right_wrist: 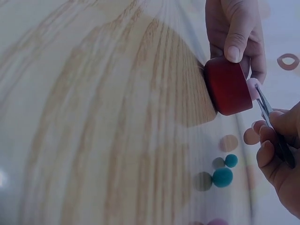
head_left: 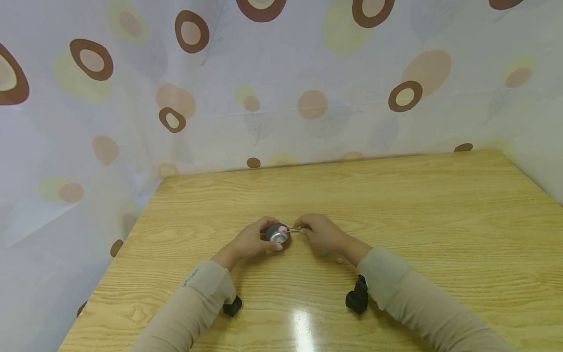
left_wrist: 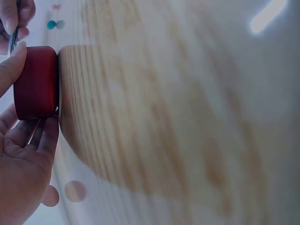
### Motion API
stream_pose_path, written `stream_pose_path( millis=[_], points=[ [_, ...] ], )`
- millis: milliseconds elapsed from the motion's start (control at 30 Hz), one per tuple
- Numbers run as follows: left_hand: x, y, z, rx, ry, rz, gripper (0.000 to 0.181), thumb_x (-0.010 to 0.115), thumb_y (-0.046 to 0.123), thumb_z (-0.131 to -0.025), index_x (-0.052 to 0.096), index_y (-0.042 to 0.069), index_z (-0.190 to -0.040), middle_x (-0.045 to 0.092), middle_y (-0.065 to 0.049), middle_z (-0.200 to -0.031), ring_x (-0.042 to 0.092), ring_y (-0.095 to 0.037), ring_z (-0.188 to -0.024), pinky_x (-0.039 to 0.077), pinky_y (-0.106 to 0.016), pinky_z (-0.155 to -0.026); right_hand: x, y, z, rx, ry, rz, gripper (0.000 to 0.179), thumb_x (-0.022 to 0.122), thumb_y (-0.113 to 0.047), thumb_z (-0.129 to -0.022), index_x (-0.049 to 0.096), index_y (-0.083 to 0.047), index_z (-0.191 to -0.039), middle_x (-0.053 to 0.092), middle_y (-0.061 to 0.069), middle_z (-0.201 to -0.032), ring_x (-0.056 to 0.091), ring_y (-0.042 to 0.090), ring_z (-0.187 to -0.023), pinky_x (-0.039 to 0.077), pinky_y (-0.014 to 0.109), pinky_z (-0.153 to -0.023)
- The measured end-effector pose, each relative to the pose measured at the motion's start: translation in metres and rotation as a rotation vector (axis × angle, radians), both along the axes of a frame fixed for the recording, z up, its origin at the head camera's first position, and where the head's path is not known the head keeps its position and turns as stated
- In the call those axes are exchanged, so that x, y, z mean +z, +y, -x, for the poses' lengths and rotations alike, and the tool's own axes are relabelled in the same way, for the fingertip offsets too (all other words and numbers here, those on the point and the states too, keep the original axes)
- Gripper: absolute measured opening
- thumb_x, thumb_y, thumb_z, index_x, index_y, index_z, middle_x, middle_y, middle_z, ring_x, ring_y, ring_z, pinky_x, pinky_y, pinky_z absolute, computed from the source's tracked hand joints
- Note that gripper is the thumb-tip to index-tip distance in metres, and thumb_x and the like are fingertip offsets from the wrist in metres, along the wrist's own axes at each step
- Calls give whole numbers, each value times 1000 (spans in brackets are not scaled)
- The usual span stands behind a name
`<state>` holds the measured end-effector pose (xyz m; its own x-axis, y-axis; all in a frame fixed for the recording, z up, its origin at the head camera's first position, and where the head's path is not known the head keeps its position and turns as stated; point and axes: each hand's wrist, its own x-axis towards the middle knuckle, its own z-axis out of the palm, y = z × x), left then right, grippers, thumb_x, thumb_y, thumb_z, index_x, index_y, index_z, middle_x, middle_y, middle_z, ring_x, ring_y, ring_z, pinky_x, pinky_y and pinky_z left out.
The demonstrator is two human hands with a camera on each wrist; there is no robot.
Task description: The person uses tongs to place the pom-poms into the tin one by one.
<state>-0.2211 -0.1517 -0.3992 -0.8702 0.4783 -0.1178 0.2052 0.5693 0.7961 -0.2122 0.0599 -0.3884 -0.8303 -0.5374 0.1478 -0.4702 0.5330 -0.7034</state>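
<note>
My left hand (head_left: 252, 238) holds a small round bowl (right_wrist: 229, 86) from the side, its thumb on the near wall and its fingers around the back. The bowl is red outside and silvery inside, and stands on the table with a small yellowish spot visible within. My right hand (head_left: 323, 233) pinches metal tweezers (right_wrist: 265, 105) between thumb and fingers. At their tips is a pale pink pom-pom (right_wrist: 253, 88), right at the bowl's mouth. Under the right wrist lie a teal pom-pom (head_left: 324, 253) and a pink pom-pom (head_left: 339, 260).
The glossy wooden table (head_left: 418, 220) reaches to a patterned curtain (head_left: 281, 98) at the back and sides. In the right wrist view, two teal balls (right_wrist: 222, 177) lie near each other, with a pinkish ball (right_wrist: 218, 222) at the bottom edge. Black cameras (head_left: 357, 298) sit at both wrists.
</note>
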Motion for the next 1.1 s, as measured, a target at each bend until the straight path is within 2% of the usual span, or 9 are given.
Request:
stream_pose_path(
  millis=[467,833,1100],
  points=[
    [0,-1,0,5,-10,-19,55,70,22,-72,44,11,-118,50,-4,-112,45,-22,-105,37,-36,-88,-4,-2,2,-3,28,-31,16,50,4,-84,57,2,-98,58,11,-94,54,25,-90,45,35,-77],
    [0,0,0,12,-5,-18,54,71,21,-71,44,12,-118,50,-3,-111,46,-22,-105,37,-35,-88,-3,-3,1,-2,16,-35,16,50,4,-84,57,2,-98,59,11,-94,54,24,-89,44,35,-77],
    [-1,0,0,-9,-14,-32,55,71,20,-72,43,8,-118,50,-5,-111,47,-22,-104,38,-34,-88,-3,-3,0,0,1,-41,17,49,4,-84,57,3,-100,58,11,-95,54,23,-89,44,34,-77]
  ],
)
